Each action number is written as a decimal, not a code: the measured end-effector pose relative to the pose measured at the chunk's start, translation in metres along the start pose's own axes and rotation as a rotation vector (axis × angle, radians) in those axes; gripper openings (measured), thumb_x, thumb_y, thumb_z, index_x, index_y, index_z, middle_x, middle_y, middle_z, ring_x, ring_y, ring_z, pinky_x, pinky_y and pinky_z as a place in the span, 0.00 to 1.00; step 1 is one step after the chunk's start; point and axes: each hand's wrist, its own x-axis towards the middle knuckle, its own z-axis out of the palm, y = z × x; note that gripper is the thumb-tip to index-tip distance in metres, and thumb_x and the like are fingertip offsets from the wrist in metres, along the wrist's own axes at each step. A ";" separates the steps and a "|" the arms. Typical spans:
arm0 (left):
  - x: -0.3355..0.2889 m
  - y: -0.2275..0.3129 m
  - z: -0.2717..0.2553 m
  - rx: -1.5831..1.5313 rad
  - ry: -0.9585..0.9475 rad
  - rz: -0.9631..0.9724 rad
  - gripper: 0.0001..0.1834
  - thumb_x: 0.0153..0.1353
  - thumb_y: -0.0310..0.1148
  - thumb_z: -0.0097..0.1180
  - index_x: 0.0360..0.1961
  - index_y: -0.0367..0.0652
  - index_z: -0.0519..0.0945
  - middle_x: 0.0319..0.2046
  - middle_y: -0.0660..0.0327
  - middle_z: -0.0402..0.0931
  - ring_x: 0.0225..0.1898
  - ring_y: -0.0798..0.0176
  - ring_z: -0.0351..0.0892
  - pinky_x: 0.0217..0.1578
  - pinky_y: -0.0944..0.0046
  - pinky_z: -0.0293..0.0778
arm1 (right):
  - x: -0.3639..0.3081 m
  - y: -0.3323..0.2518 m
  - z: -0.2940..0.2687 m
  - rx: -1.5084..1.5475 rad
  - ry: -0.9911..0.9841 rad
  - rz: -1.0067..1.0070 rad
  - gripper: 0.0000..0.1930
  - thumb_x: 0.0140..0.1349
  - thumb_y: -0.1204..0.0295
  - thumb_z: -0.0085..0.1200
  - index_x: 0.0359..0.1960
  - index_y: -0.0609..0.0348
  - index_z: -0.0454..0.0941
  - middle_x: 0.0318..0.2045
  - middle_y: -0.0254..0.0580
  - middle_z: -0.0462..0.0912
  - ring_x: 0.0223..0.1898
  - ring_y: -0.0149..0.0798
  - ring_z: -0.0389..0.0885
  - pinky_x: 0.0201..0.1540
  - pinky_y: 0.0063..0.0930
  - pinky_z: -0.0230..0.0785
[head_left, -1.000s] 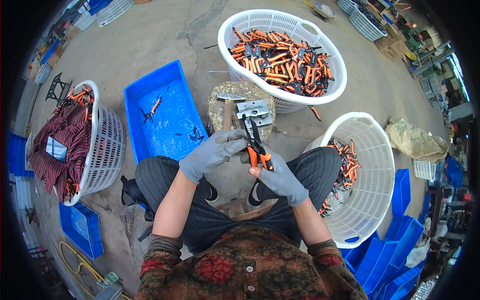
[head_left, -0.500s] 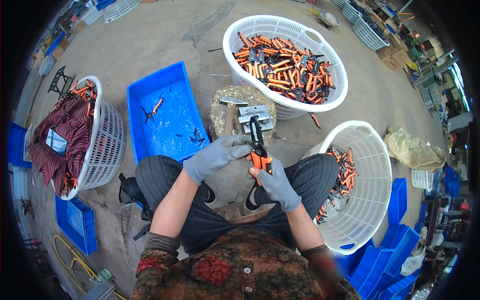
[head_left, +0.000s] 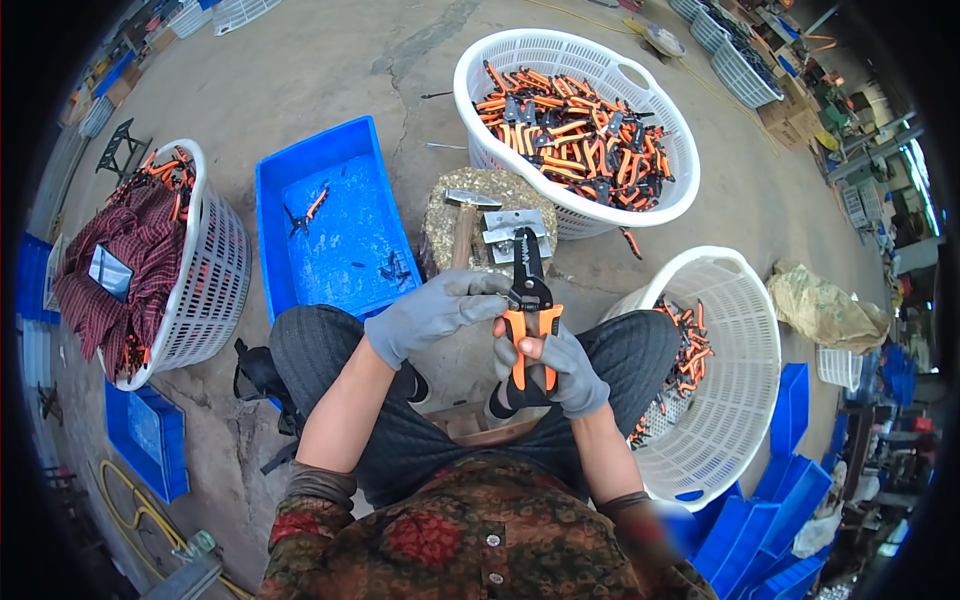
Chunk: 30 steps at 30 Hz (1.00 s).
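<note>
A wire stripper (head_left: 532, 290) with black toothed jaws and orange-and-black handles stands jaws-up between my hands. My right hand (head_left: 568, 372), in a grey glove with bare fingertips showing, grips its handles, which are spread apart. My left hand (head_left: 425, 318), also gloved in grey, reaches across to the tool's left edge near the pivot. Its fingers are drawn together there, and anything between their tips is hidden. Just beyond the tool is a stone block (head_left: 440, 215) bearing a metal plate fixture (head_left: 513, 222) and a hammer (head_left: 463, 232).
A blue tray (head_left: 340, 165) with one tool and small black pieces lies left of the block. White baskets stand behind (head_left: 685, 165), at right (head_left: 735, 380) and at left (head_left: 225, 240), all with orange-handled tools. Blue bins (head_left: 745, 535) crowd the lower right.
The wire stripper has turned to show its broad side, and its handles have spread apart in my right hand. My left hand remains beside it.
</note>
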 end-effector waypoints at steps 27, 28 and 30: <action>0.005 -0.008 -0.017 -0.169 0.473 0.103 0.26 0.65 0.45 0.45 0.50 0.28 0.69 0.47 0.48 0.73 0.50 0.55 0.75 0.51 0.61 0.69 | 0.038 0.009 -0.070 0.322 0.247 0.089 0.17 0.61 0.64 0.49 0.45 0.63 0.69 0.32 0.41 0.76 0.36 0.40 0.77 0.43 0.30 0.71; 0.004 -0.009 -0.016 -0.164 0.446 0.098 0.26 0.65 0.45 0.45 0.50 0.28 0.69 0.47 0.48 0.73 0.50 0.55 0.75 0.51 0.61 0.69 | 0.052 0.004 -0.087 0.341 0.217 0.017 0.16 0.61 0.63 0.50 0.45 0.61 0.69 0.37 0.43 0.76 0.40 0.41 0.77 0.46 0.32 0.71; 0.004 -0.007 -0.012 -0.144 0.435 0.096 0.27 0.65 0.46 0.45 0.51 0.27 0.68 0.47 0.47 0.73 0.50 0.55 0.75 0.51 0.61 0.69 | 0.081 -0.030 -0.105 0.333 0.133 -0.190 0.15 0.61 0.62 0.51 0.45 0.57 0.70 0.44 0.46 0.75 0.46 0.43 0.75 0.50 0.37 0.69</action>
